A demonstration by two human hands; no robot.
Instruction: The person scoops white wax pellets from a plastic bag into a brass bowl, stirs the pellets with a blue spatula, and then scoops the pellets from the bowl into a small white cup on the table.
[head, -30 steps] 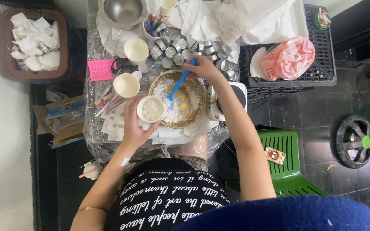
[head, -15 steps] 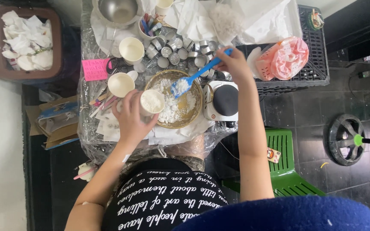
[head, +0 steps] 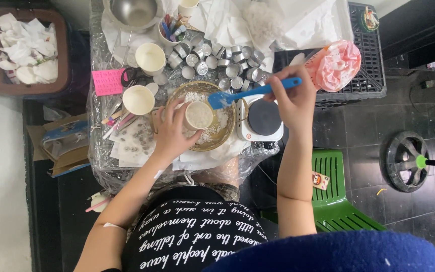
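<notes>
- While the black printed top fills the near edge of the view, the left hand (head: 169, 132) wraps its fingers around a small paper cup (head: 198, 115) filled with pale flakes, holding it over the near left part of the bowl (head: 212, 142).
- Compared with half a second ago, that cup sits further in over the bowl, where before it hung at the bowl's left rim.
- At the same depth, the right hand (head: 292, 98) is closed around the handle of a blue spatula (head: 255, 91), fingers clamped on it.
- Since a second ago the spatula has come up out of the bowl: its blade then dipped into the white flakes, and now it lies almost level above the bowl's right rim, with the hand over the small hot plate (head: 261, 120).
- White flakes cover the bottom of the bowl, which touches the hot plate on its right.
- Left of the bowl stands an empty cream cup (head: 138, 99), and beyond it a second one (head: 150, 57), with a pink note (head: 109, 82) between them and to the left.
- Further back, a cluster of little metal tins (head: 222, 63) lies just beyond the bowl.
- Farthest away sit a steel pot (head: 133, 12) and crumpled white paper (head: 298, 20); a pink bundle (head: 336, 64) rests on a black crate (head: 368, 75) to the right.
</notes>
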